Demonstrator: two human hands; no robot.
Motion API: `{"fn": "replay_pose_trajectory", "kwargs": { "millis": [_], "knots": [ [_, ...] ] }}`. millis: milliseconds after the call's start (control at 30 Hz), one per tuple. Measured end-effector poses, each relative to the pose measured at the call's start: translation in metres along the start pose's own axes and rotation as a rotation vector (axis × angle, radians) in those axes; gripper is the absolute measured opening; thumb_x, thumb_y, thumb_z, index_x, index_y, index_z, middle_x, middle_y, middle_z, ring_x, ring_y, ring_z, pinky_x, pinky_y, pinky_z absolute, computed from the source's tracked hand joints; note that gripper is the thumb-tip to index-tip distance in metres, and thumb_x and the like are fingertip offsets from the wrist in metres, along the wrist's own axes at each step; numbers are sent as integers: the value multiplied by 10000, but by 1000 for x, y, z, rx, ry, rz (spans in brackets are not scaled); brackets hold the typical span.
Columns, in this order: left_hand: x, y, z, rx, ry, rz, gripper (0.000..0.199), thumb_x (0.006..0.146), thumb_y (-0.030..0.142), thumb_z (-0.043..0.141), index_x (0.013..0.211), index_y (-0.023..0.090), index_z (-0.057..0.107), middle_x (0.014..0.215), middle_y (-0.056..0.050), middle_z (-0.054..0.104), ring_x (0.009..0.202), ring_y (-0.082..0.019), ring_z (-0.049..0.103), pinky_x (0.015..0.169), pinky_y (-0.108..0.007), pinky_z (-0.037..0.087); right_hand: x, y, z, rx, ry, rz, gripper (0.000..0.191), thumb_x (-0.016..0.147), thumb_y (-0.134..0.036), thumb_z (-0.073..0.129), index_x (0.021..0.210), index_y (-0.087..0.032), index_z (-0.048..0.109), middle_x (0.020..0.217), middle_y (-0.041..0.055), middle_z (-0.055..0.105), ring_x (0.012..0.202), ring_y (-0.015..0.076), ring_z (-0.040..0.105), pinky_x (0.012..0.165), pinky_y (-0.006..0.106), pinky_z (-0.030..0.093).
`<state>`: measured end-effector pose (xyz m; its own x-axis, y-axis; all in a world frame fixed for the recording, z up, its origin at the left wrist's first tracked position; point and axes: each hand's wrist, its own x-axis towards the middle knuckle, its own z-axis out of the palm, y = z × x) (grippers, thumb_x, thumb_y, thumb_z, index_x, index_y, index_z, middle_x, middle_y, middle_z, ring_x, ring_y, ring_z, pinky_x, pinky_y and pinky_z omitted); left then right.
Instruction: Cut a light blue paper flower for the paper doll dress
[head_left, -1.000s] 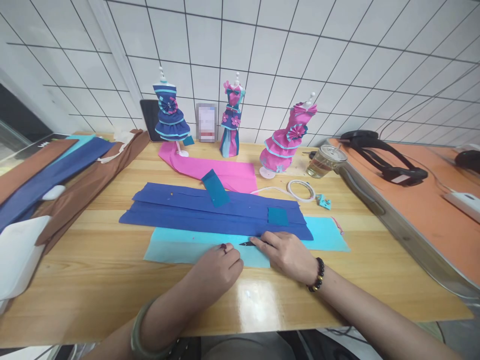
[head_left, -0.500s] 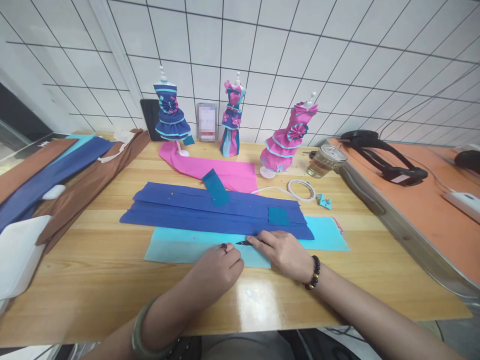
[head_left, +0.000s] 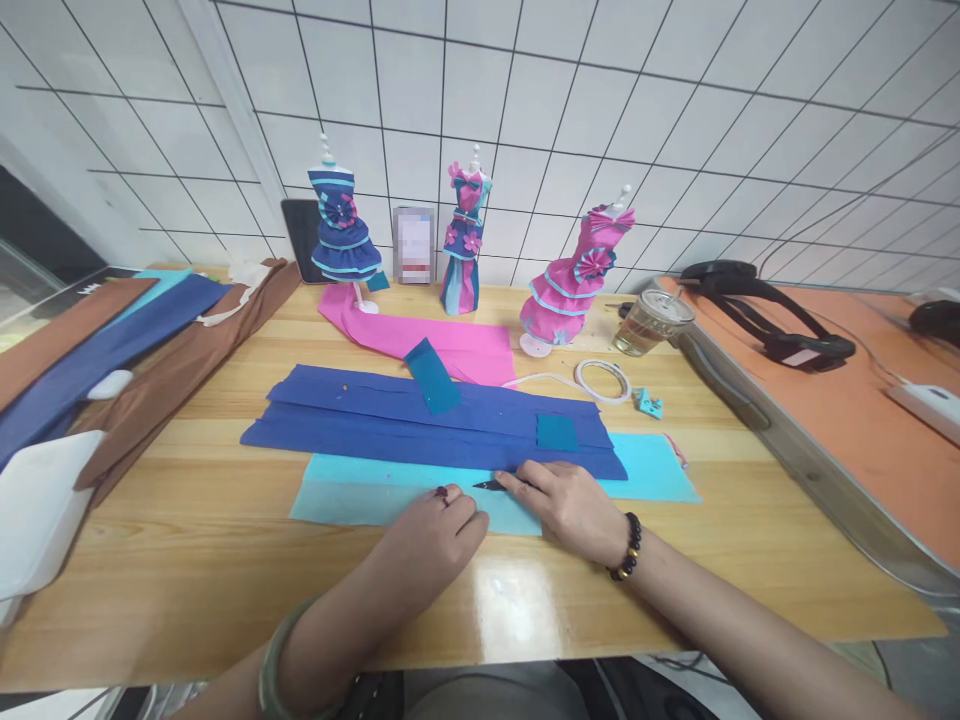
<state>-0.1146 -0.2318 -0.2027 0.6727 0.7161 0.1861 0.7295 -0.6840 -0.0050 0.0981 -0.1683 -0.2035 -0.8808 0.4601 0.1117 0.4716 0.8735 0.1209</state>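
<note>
Right hand pinches dark pointed tool; left hand curled on turquoise cloth, pinch unclear. Tip faces left hand; slip could nick it.

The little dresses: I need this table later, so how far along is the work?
Done-looking: the blue dress, multicoloured dress and pink dress, each decorated. In hand: the light-blue cloth, under the left hand, with a dark pointed tool in the right hand. Possibly left: the dark-blue cloth and pink cloth, lying as loose pieces; how much gets used, I can't tell.
</note>
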Motion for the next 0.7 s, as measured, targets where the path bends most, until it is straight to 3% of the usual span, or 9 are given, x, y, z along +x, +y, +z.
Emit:
{"fn": "replay_pose_trajectory", "kwargs": {
  "millis": [167,700],
  "knots": [
    [-8,2,-8,57,-93,-152,196,778,20,355,730,141,502,716,-68,500,697,-207,465,592,-339,429,0,0,-1,-5,0,-7,371,855,-117,340,1211,-144,439,856,65,552,659,139,506,569,259,378],
    [-21,11,-4,72,-98,-188,147,783,50,402,730,137,508,723,-68,501,731,-199,458,652,-343,420,6,-6,-1,-2,1,-27,394,819,-94,388,1208,-132,441,870,76,561,689,138,528,575,248,384]
  ]
}}
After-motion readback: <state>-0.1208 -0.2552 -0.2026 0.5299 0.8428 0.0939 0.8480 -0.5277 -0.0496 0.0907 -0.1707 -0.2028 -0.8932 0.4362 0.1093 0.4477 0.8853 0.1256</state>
